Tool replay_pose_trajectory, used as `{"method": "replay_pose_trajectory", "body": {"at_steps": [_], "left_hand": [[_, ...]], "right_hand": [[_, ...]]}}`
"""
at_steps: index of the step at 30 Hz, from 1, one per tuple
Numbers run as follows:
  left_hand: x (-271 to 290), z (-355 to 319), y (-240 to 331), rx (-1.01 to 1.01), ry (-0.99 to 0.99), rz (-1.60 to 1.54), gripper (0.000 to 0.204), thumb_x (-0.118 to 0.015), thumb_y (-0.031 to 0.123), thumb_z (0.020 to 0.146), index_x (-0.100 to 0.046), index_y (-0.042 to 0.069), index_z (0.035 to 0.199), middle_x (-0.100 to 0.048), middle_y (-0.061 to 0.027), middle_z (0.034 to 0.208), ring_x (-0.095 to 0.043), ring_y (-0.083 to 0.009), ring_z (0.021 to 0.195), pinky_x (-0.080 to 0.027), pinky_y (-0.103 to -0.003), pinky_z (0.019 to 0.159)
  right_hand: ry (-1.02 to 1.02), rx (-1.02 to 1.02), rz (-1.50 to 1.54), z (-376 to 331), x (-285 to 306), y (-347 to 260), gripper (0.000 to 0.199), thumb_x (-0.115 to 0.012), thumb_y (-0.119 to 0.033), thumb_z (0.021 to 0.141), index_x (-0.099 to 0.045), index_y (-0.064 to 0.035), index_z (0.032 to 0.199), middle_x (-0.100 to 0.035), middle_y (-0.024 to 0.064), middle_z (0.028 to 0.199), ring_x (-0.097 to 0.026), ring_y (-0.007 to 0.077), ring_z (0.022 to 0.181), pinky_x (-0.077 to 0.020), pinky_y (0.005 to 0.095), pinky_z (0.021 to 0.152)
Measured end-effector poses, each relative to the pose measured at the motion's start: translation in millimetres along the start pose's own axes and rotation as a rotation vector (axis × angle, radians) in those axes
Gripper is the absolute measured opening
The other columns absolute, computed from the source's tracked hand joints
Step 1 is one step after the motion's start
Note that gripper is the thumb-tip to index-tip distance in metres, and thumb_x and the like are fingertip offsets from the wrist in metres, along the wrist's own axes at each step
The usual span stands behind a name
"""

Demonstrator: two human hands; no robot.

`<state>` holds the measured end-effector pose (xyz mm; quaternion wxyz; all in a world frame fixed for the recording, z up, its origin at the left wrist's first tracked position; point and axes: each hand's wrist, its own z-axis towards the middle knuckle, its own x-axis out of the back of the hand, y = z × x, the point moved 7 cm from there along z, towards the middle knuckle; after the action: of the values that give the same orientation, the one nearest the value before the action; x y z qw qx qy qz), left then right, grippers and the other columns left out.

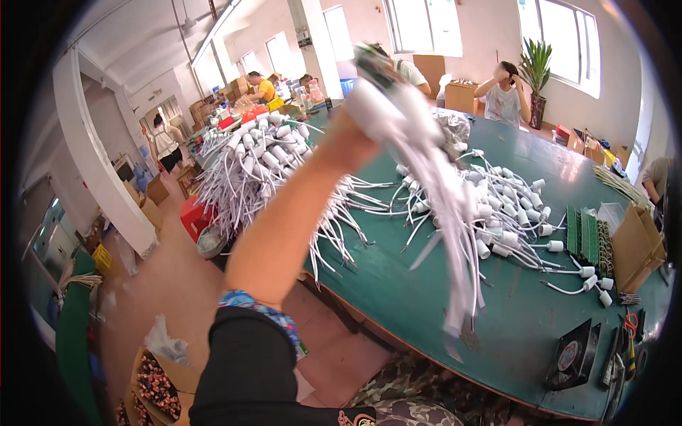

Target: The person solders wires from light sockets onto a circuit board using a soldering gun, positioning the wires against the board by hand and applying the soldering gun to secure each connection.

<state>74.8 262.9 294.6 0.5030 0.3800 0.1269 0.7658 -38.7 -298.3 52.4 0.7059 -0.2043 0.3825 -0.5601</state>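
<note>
My left hand [352, 138] is raised over the table, closed round a bunch of white corded cylinders [387, 113]. Motion smears both the hand and the bunch. Green pieces [376, 64] show at its top end, and its white cords [455, 234] hang down toward the table's front edge. Below and to the left of the forearm lies a big pile of similar white corded cylinders [266, 153]. Another pile [508, 206] spreads out to the right of the hanging cords. My right hand is out of view.
The green table [398, 284] carries green circuit boards [582, 238], a cardboard box [639, 245], a black fan [572, 355] and orange-handled scissors [630, 326] at right. A carton of copper-coloured parts [158, 387] stands at lower left. Several people sit or stand farther back.
</note>
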Motion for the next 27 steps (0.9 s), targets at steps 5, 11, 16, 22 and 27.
{"method": "replay_pose_trajectory", "body": {"at_steps": [5, 11, 16, 22, 27], "left_hand": [[154.2, 2.2, 91.3, 0.145, 0.441, 0.375, 0.037, -0.071, 0.017, 0.089, -0.065, 0.002, 0.123, -0.072, -0.0086, 0.11, -0.069, -0.0178, 0.099, -0.054, -0.035, 0.089], [298.1, 38.5, 112.6, 0.642, 0.525, 1.324, 0.039, -0.071, 0.038, 0.085, -0.078, 0.005, 0.105, -0.078, -0.014, 0.098, -0.075, -0.0272, 0.09, -0.057, -0.041, 0.081], [355.6, -24.8, -37.4, 1.155, 0.567, 1.59, 0.057, -0.067, 0.058, 0.088, -0.072, 0.016, 0.128, -0.072, -0.0146, 0.129, -0.069, -0.035, 0.119, -0.054, -0.047, 0.099], [314.3, -93.1, -125.9, 1.264, 0.318, 1.553, 0.085, -0.055, 0.072, 0.089, -0.05, 0.016, 0.153, -0.059, -0.0177, 0.148, -0.058, -0.0376, 0.136, -0.044, -0.058, 0.109], [352.0, -110.6, -128.6, 1.331, 0.375, 1.59, 0.074, -0.047, 0.067, 0.094, -0.063, 0.012, 0.141, -0.063, -0.0211, 0.142, -0.062, -0.0396, 0.131, -0.05, -0.054, 0.104]], "right_hand": [[-0.041, -0.004, 0.001, 15.2, -28.6, 18.2, 0.06, -0.071, -0.027, 0.097, -0.046, 0.0054, 0.142, -0.064, 0.0172, 0.115, -0.062, 0.0207, 0.078, -0.0526, 0.0284, 0.068], [-0.112, -0.029, 0.018, 35.6, -63.4, 43.7, 0.06, -0.07, -0.028, 0.098, -0.046, 0.0057, 0.141, -0.063, 0.0178, 0.115, -0.063, 0.0195, 0.078, -0.053, 0.028, 0.069], [-0.129, -0.01, 0.019, 47.8, -84.9, 60.4, 0.06, -0.069, -0.029, 0.098, -0.046, 0.006, 0.141, -0.063, 0.0183, 0.116, -0.063, 0.0184, 0.078, -0.0533, 0.0276, 0.069], [-0.155, -0.03, -0.012, 54.9, -95.6, 70.4, 0.06, -0.068, -0.03, 0.099, -0.045, 0.0064, 0.141, -0.063, 0.0188, 0.117, -0.063, 0.0171, 0.077, -0.0538, 0.0272, 0.07], [-0.112, -0.092, -0.093, 31.1, -69.5, 54.8, 0.06, -0.067, -0.031, 0.1, -0.045, 0.0067, 0.14, -0.063, 0.0193, 0.117, -0.064, 0.016, 0.077, -0.0541, 0.0269, 0.07]]}}
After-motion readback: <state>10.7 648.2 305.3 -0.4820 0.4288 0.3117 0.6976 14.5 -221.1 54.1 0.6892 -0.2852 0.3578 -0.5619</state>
